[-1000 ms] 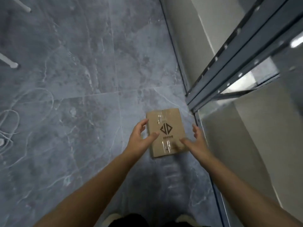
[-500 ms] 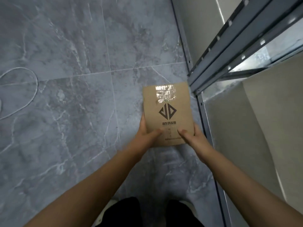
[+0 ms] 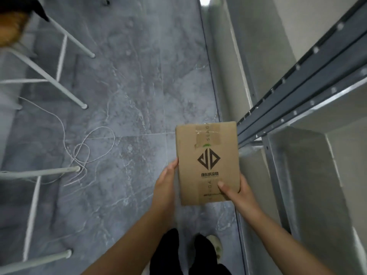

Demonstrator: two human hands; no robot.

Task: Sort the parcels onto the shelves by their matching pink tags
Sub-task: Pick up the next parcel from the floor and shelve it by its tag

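A flat brown cardboard parcel (image 3: 207, 162) is held above the grey marbled floor (image 3: 129, 96) by both hands, in the near centre of the view, just left of the grey metal shelving (image 3: 297, 92). The parcel is gripped at its near end: the left hand (image 3: 165, 183) is pressed along the left edge with the fingers hidden underneath, and the right hand (image 3: 236, 192) is clamped on the near right corner, with the thumb laid across the printed top face. A black diamond logo with a line of characters below it is printed on that face, and strips of clear tape are stuck across the far end. No pink tag is shown on the side that is visible.

The shelving is seen at the right, with a dark perforated beam running diagonally and pale shelf boards below it. A thin white cable (image 3: 87, 151) is looped on the floor at the left, beside several white tubular legs (image 3: 65, 90). Dark trouser legs and a pale shoe (image 3: 215, 246) are seen at the near edge, below the parcel.
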